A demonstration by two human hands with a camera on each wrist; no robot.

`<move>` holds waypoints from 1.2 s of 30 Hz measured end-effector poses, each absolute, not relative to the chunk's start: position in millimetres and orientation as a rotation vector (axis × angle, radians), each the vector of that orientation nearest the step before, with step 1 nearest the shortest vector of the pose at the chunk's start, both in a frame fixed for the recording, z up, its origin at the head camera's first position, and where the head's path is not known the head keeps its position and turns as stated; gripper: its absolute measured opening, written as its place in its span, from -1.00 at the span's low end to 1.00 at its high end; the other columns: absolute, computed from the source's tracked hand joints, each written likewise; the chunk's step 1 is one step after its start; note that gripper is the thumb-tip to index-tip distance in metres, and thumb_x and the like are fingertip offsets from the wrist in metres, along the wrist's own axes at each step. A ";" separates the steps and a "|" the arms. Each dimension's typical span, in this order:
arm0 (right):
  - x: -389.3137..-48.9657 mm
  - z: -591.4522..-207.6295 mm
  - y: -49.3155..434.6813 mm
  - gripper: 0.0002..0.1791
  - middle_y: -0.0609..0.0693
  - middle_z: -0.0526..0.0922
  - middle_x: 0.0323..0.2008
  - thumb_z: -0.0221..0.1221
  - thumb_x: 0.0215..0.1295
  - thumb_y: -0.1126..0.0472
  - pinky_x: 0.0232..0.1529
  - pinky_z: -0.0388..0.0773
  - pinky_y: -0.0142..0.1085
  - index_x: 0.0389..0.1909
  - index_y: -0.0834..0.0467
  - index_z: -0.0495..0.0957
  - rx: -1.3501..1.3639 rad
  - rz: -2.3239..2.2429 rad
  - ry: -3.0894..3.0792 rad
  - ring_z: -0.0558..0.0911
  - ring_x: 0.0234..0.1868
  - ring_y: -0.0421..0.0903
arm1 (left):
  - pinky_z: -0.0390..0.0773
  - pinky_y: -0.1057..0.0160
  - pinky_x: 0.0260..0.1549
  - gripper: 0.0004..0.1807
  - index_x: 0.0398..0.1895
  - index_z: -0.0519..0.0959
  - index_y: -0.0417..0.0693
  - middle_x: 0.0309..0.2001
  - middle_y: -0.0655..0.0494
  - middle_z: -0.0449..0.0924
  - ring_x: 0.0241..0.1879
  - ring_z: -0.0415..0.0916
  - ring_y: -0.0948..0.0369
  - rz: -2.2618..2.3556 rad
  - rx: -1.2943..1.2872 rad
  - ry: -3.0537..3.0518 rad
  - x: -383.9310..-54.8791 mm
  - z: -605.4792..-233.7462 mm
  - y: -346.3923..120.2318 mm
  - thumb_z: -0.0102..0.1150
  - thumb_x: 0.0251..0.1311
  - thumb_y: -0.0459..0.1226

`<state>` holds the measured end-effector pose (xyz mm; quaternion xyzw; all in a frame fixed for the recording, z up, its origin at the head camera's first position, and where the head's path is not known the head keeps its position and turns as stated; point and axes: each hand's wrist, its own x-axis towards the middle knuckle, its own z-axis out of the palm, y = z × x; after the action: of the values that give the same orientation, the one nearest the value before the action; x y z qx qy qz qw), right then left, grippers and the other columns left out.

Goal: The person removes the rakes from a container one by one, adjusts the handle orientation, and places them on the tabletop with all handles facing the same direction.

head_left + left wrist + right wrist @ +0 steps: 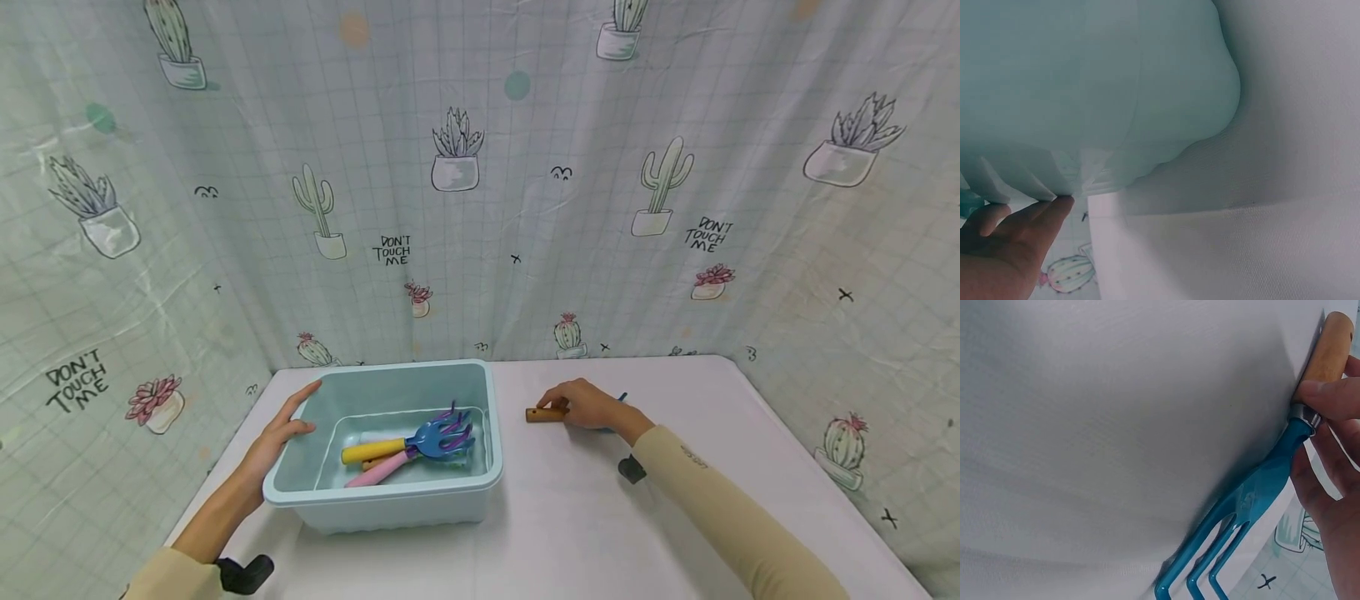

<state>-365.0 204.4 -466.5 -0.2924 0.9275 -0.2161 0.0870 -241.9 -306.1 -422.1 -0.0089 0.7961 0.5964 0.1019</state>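
On the white table, my right hand (pixel 588 404) pinches the wooden handle (pixel 543 414) of a garden hand fork between thumb and fingers. In the right wrist view the blue metal head of the hand fork (pixel 1257 487) lies along the table surface, its prongs running past the lower edge. My left hand (pixel 279 433) rests on the left rim of a pale blue plastic bin (pixel 390 493), fingers fairly straight along the edge. Inside lie a blue hand fork with a yellow handle (pixel 372 451), a pink-handled tool (pixel 382 469) with purple prongs, and another wooden handle, partly covered.
A curtain (pixel 525 275) printed with cacti hangs behind the table (pixel 555 533) and along both sides. The bin stands on the left half of the table; the right hand works to its right, some distance from its wall.
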 end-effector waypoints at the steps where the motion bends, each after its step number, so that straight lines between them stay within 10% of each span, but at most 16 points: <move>1: -365.0 -466.2 204.4 -0.43 -0.06 0.76 0.01 0.21 0.18 0.58 0.19 0.61 -0.04 0.10 -0.03 0.73 -0.873 -0.643 2.761 0.65 0.02 -0.08 | 0.11 -0.41 0.45 -0.19 0.70 -0.23 0.42 0.71 -0.02 -0.50 0.65 -0.30 -0.32 1.762 -0.024 2.350 -241.8 -421.8 -306.1 -0.25 0.50 -0.28; 26: -371.6 -431.1 217.9 -0.54 0.25 0.68 0.12 0.30 0.29 0.44 0.08 0.68 -0.11 0.22 0.18 0.63 -0.898 -0.902 2.658 0.70 0.08 0.15 | 0.06 -0.41 0.47 -0.18 0.70 -0.22 0.42 0.71 0.00 -0.51 0.66 -0.33 -0.29 1.777 -0.032 2.330 -240.8 -419.1 -305.5 -0.24 0.49 -0.29; 36: -359.2 -384.0 204.3 -0.53 0.04 0.73 -0.01 0.36 0.33 0.26 -0.02 0.72 -0.18 0.25 0.05 0.60 -0.891 -0.898 2.671 0.71 0.04 0.01 | 0.10 -0.41 0.46 -0.19 0.69 -0.23 0.44 0.71 -0.02 -0.51 0.65 -0.30 -0.32 1.769 -0.030 2.343 -242.3 -419.9 -305.5 -0.24 0.50 -0.28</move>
<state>-359.2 204.3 -384.0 -0.3001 0.8999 -0.3025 0.0930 -242.3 -305.5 -419.9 -0.0101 0.7939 0.5992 0.1026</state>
